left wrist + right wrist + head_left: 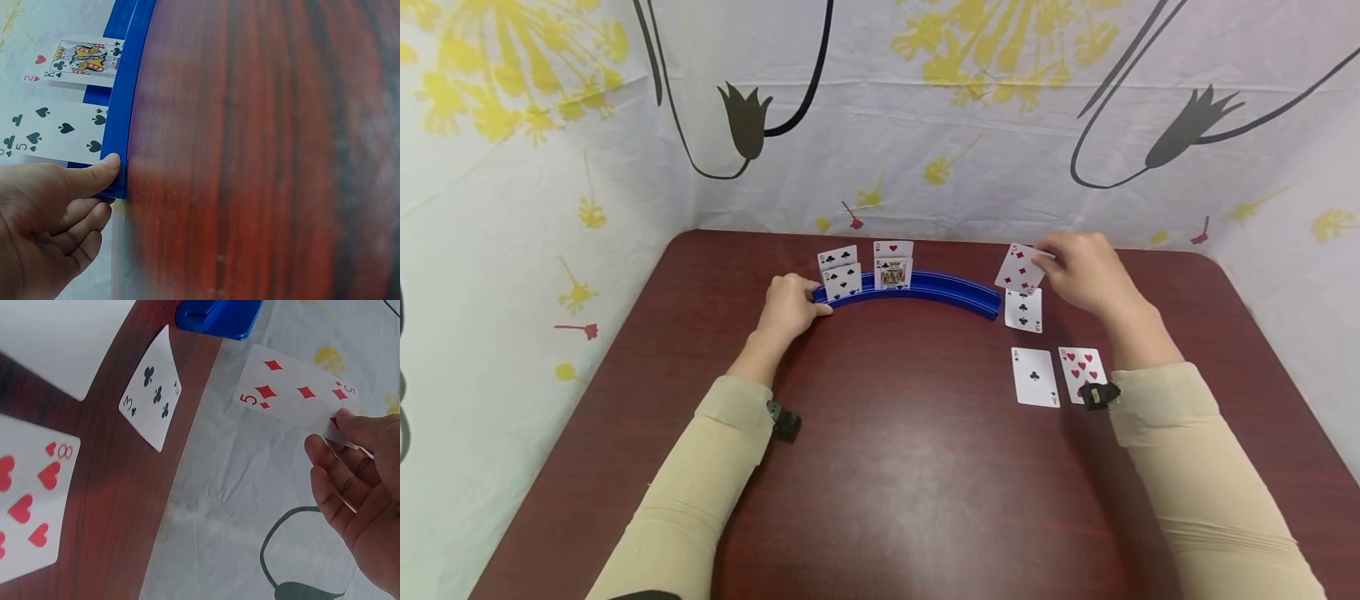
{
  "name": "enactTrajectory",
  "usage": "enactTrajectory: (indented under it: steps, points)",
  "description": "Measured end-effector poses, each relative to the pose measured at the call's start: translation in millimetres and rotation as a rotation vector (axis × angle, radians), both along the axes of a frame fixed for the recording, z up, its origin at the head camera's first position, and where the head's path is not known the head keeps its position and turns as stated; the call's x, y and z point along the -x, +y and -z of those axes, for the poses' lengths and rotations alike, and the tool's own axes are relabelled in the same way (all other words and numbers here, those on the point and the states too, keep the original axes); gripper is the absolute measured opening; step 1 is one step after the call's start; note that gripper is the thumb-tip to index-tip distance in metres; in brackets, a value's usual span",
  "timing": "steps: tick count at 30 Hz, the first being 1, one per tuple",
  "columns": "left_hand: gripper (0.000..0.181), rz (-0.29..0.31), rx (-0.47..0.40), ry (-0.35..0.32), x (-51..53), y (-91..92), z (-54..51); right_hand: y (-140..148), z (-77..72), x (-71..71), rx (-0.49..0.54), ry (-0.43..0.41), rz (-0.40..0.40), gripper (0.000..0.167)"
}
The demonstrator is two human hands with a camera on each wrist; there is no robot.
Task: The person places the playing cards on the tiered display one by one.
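A curved blue card holder (955, 292) lies toward the back of the table. At its left end the left hand (790, 308) grips it, thumb over the front edge in the left wrist view. Near that hand, the five of spades (842, 282) stands before a six of clubs (837, 256). The king of clubs (892, 275) stands before a two of hearts (892, 248). Beyond the holder's right end, the right hand (1086, 271) pinches the five of diamonds (300, 390) by one end, above the three of clubs (1023, 312).
An ace of clubs (1035, 377) and an eight of hearts (1081, 372) lie face up on the dark red table (880, 467), at the right. The right sleeve passes beside the eight. A patterned white cloth (865, 108) hangs around the back and sides.
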State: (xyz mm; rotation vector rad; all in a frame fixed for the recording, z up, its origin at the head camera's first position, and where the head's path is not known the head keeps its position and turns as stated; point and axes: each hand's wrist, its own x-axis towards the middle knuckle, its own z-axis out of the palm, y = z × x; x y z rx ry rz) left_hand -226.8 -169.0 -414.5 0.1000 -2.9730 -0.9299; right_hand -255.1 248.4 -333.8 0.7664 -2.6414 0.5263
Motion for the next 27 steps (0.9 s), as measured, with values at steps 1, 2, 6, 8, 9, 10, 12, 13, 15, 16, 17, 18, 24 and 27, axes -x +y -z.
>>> enactTrajectory:
  steps: [1, 2, 6, 8, 9, 10, 12, 13, 15, 16, 17, 18, 24, 27]
  points:
    - [0.051, -0.001, -0.001, 0.000, -0.1, 0.1, -0.1, -1.6, 0.0, 0.4, 0.001, -0.002, -0.003, 0.006]
    - [0.051, 0.000, -0.003, 0.000, -0.2, 0.2, -0.3, -3.1, 0.0, 0.7, -0.001, -0.002, -0.006, 0.006]
    - [0.049, 0.011, -0.003, 0.027, -0.1, -0.6, 0.3, -10.3, -0.7, 2.6, -0.018, 0.016, -0.028, 0.005]
    - [0.047, 0.016, -0.004, 0.041, -0.1, -1.3, 1.0, -14.1, -0.9, 3.6, -0.027, 0.022, -0.039, 0.004]
    - [0.046, 0.018, -0.004, 0.045, 0.1, -1.6, 1.3, -16.0, -1.0, 4.0, -0.029, 0.022, -0.043, 0.004]
    - [0.046, 0.016, -0.006, 0.044, 0.0, -1.7, 1.2, -17.8, -1.0, 4.3, -0.028, 0.017, -0.044, 0.004]
    - [0.046, 0.017, -0.008, 0.040, -0.3, -1.6, 1.2, -21.3, -0.6, 4.9, -0.031, 0.008, -0.044, 0.004]
    - [0.046, 0.017, -0.007, 0.038, -0.4, -1.4, 1.2, -23.2, -0.5, 5.1, -0.033, 0.003, -0.044, 0.004]
    - [0.046, 0.016, -0.008, 0.033, -0.7, -1.0, 1.1, -26.6, -0.1, 5.7, -0.034, -0.004, -0.043, 0.004]
    - [0.046, 0.015, -0.005, 0.030, -1.0, -1.0, 1.1, -28.5, 0.5, 6.3, -0.037, -0.007, -0.044, 0.003]
    - [0.047, 0.014, -0.003, 0.030, -1.1, -0.9, 1.2, -30.2, 1.1, 6.9, -0.038, -0.008, -0.047, 0.003]
    - [0.047, 0.012, -0.002, 0.030, -1.1, -0.7, 1.2, -32.0, 1.4, 7.2, -0.037, -0.010, -0.050, 0.003]
    - [0.047, 0.012, -0.002, 0.028, -0.8, 0.2, 2.0, -39.9, 3.8, 8.8, -0.028, -0.005, -0.065, 0.004]
    - [0.047, 0.014, 0.003, 0.028, -0.7, 0.1, 2.2, -43.6, 4.1, 9.4, -0.021, -0.009, -0.067, 0.004]
